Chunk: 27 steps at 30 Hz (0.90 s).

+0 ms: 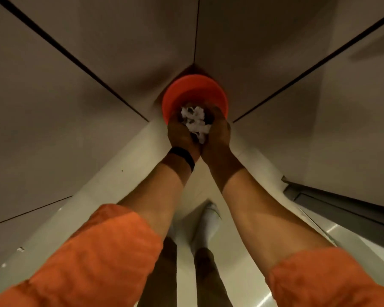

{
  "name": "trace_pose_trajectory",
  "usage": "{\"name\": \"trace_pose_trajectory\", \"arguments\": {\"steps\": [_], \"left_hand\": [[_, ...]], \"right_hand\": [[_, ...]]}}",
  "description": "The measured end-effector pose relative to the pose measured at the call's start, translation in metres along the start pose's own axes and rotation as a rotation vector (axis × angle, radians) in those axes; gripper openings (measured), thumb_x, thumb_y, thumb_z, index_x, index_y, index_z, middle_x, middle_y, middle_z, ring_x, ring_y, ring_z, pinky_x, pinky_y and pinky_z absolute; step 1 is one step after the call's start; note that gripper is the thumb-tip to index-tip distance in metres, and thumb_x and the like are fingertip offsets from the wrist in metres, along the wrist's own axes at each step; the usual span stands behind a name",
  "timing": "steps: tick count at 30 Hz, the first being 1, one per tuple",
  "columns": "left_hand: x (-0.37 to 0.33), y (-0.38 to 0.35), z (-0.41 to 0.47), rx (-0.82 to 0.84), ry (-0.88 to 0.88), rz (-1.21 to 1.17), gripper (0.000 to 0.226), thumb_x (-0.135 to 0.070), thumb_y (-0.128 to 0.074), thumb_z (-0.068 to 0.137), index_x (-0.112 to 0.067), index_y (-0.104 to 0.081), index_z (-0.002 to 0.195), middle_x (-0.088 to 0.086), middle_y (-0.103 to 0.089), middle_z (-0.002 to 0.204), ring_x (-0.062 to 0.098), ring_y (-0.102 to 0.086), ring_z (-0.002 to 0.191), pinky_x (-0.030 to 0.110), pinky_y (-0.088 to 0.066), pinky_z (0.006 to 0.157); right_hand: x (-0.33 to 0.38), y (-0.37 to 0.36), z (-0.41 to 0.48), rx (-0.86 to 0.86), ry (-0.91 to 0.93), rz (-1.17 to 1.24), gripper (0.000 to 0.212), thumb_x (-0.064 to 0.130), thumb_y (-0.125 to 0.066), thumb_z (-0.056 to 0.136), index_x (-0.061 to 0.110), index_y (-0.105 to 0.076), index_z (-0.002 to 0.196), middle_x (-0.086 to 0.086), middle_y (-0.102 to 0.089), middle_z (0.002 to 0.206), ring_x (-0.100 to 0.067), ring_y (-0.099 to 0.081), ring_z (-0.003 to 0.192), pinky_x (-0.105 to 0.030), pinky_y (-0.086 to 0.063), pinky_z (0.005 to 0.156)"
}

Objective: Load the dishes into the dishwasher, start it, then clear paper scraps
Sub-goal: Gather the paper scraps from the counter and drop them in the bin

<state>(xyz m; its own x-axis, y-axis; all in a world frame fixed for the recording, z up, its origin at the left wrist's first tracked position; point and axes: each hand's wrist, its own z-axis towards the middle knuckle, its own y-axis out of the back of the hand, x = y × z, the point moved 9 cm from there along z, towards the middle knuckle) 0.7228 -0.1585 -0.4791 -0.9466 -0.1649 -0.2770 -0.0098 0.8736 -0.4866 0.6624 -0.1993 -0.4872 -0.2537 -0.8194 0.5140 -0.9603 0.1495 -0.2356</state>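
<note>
The left hand (180,134) and the right hand (218,135) were pressed heel to heel, fingers curled up into one bowl around a heap of white paper scraps (195,122), likely because loose bits would slip from a single hand. Just beyond the fingertips, and lower, stood an orange bin (193,84). The cupped load hung over its near rim, so parting the hands should drop the scraps inside. A black wristband (182,157) sat just behind the left hand. Past the bin two pale cabinet fronts (75,63) met in a corner, which kept it tucked out of the way. Far out to the left of the grip, white specks (20,249) lay on the floor (111,187), perhaps more scraps, though they were too small to tell.
</note>
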Motion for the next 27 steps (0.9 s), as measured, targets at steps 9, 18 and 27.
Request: {"name": "trace_pose_trajectory", "arguments": {"steps": [9,18,27], "left_hand": [[-0.010,-0.007,0.012,0.009,-0.014,0.045,0.058,-0.047,-0.035,0.105,-0.006,-0.057,0.140,0.021,-0.061,0.138,0.040,-0.058,0.127,0.051,-0.047,0.108],[-0.026,-0.015,0.004,0.004,-0.074,0.198,0.051,-0.035,-0.032,0.108,-0.007,-0.049,0.147,0.020,-0.059,0.139,0.037,-0.059,0.122,0.045,-0.050,0.101],[-0.038,-0.035,-0.046,-0.013,-0.066,0.206,0.047,-0.043,-0.042,0.106,-0.012,-0.056,0.138,0.012,-0.062,0.134,0.031,-0.060,0.121,0.047,-0.046,0.110]], "right_hand": [[-0.012,-0.012,0.010,-0.002,-0.096,0.129,0.045,0.043,-0.058,0.100,0.011,-0.063,0.132,-0.017,-0.072,0.121,-0.036,-0.069,0.111,-0.053,-0.053,0.102],[-0.001,-0.019,0.000,-0.024,-0.095,0.196,0.046,0.037,-0.050,0.106,0.009,-0.052,0.142,-0.016,-0.062,0.137,-0.035,-0.060,0.125,-0.049,-0.045,0.112],[0.032,-0.029,-0.050,0.023,-0.038,0.132,0.043,0.033,-0.056,0.104,0.011,-0.056,0.141,-0.010,-0.066,0.130,-0.029,-0.062,0.122,-0.045,-0.048,0.110]]}}
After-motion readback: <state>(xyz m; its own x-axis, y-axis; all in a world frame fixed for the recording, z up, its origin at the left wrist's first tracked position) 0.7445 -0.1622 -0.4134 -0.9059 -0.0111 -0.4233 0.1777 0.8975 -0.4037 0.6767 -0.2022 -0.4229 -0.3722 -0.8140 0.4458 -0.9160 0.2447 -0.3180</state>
